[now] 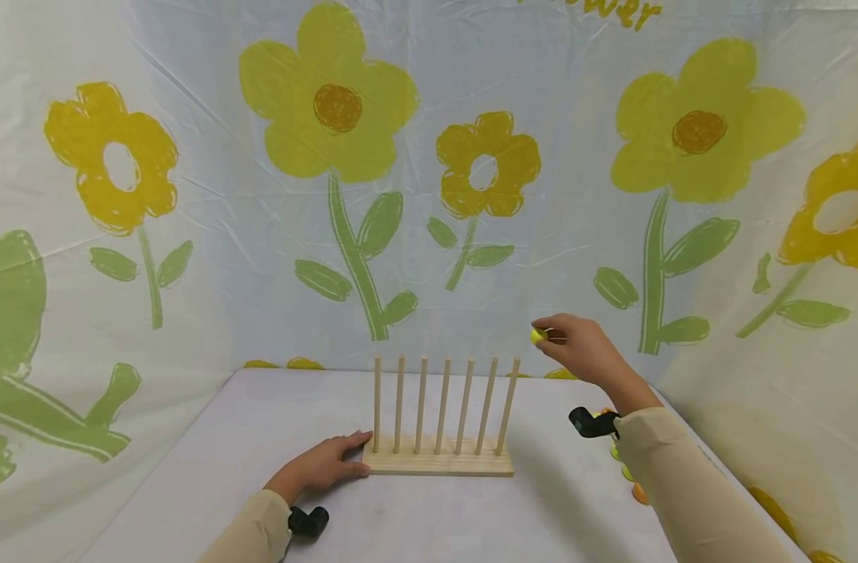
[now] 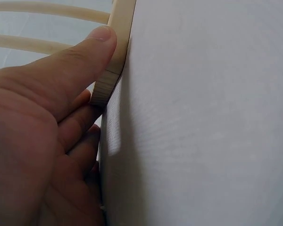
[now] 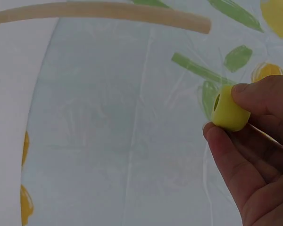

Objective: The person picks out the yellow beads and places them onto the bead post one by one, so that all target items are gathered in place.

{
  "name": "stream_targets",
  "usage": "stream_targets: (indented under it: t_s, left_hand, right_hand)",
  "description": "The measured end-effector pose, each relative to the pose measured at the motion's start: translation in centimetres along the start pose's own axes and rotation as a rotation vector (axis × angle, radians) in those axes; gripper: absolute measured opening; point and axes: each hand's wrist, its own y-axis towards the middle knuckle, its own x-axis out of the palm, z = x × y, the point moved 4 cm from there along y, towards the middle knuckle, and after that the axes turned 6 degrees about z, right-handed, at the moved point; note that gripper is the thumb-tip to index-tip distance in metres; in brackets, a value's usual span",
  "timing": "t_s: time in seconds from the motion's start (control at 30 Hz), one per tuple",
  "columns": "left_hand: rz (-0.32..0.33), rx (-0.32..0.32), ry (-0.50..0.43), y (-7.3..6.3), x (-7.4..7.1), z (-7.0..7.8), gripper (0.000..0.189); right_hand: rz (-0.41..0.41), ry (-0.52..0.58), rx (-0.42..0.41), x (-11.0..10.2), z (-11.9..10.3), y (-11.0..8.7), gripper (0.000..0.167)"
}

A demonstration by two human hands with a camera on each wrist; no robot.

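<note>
A wooden peg stand (image 1: 439, 466) with a row of several upright dowels sits on the white table. My left hand (image 1: 324, 464) grips the left end of its base; in the left wrist view the thumb (image 2: 101, 40) presses on the base (image 2: 121, 35), and the other fingers lie around its end, partly hidden. Up above the rightmost dowel and a little to its right, my right hand (image 1: 582, 348) pinches a yellow bead (image 3: 230, 109) between thumb and fingertips. The bead's hole faces left in the right wrist view, apart from the dowel (image 3: 179, 20).
Several orange and yellow-green pieces (image 1: 640, 493) lie on the table at the right, partly hidden by the right sleeve (image 1: 689, 477) and its wrist camera (image 1: 592, 423). A flower-print cloth (image 1: 429, 328) stands around the table (image 1: 274, 407) at the back and sides.
</note>
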Motion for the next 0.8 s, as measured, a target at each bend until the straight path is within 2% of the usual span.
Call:
stream_targets:
  t_s: [0.17,0.37,0.53,0.8]
  left_hand:
    - [-0.005,0.016,-0.013,-0.1,0.0,0.1,0.075]
    - [-0.009,0.009,-0.005,0.0,0.1,0.1,0.075]
    - [-0.015,0.003,0.015,0.1,0.1,0.1,0.075]
    - [-0.019,-0.003,0.004,0.0,0.2,-0.2,0.075]
  right_hand:
    - [0.007,0.024,-0.042,-0.1,-1.5,0.6,0.038]
    - [-0.018,0.067,-0.039,0.2,-3.0,1.1,0.039]
    - [-0.029,0.106,-0.035,0.7,-4.2,1.4,0.039]
    - [-0.059,0.147,-0.075,2.0,-6.1,2.0,0.038]
